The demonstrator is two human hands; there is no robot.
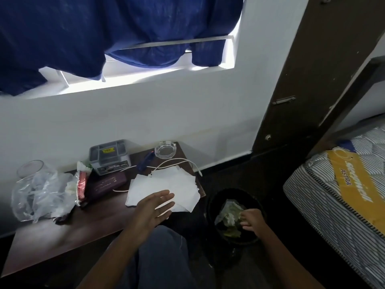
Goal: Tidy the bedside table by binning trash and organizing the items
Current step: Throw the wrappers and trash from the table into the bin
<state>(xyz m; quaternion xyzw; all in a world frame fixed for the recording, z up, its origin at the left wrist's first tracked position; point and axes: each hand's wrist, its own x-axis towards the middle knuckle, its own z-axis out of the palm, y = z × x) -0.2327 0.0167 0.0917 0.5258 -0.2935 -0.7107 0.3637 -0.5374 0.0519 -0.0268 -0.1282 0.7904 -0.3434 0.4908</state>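
A dark wooden bedside table (68, 230) holds a loose pile of white papers (166, 184) at its right end. My left hand (155, 207) hovers open over the pile's near edge, fingers spread. My right hand (251, 221) reaches down into a black bin (212, 207) on the floor to the right of the table, fingers curled among crumpled trash (228, 215); whether it grips anything is unclear. A crumpled clear plastic bag (39, 195) lies at the table's left, with a red wrapper (82, 184) beside it.
On the table also stand a grey organizer box (109, 156), a glass ashtray (165, 150), a dark purple case (107, 183), a blue pen (145, 160), a white cable (177, 162) and a glass jar (30, 167). A striped mattress (337, 207) is at right, wall behind.
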